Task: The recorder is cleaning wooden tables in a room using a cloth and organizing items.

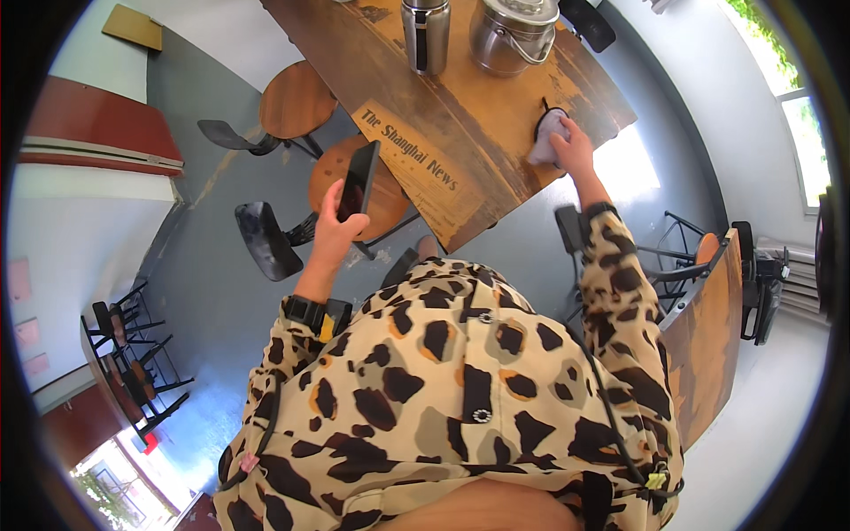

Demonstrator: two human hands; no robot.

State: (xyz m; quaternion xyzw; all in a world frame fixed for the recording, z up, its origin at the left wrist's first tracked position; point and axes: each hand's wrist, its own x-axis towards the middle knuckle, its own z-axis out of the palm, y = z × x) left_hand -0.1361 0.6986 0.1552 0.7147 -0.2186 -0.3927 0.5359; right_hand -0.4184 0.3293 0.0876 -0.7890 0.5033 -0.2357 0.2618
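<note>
My left hand point(337, 222) grips a black smartphone point(359, 180) and holds it above a round wooden chair seat point(327, 174), left of the table corner. At the table's right edge, my right hand point(572, 147) is closed around a pale lilac cloth point(548, 138) with a dark trim and a small loop. The cloth rests on the wooden tabletop point(505, 126), which is printed with newspaper-style lettering near its left edge. Beyond the cloth stand a steel lidded pot point(508, 40) with a bail handle and a steel vacuum flask point(425, 40) with a black strip.
A second round-seated chair point(299, 99) stands farther along the table's left side. Black chair backs point(268, 240) jut out over the grey floor point(199, 265). At right is another wooden table point(707, 338) with chairs beside it. Stacked black-framed chairs point(133, 358) stand at left.
</note>
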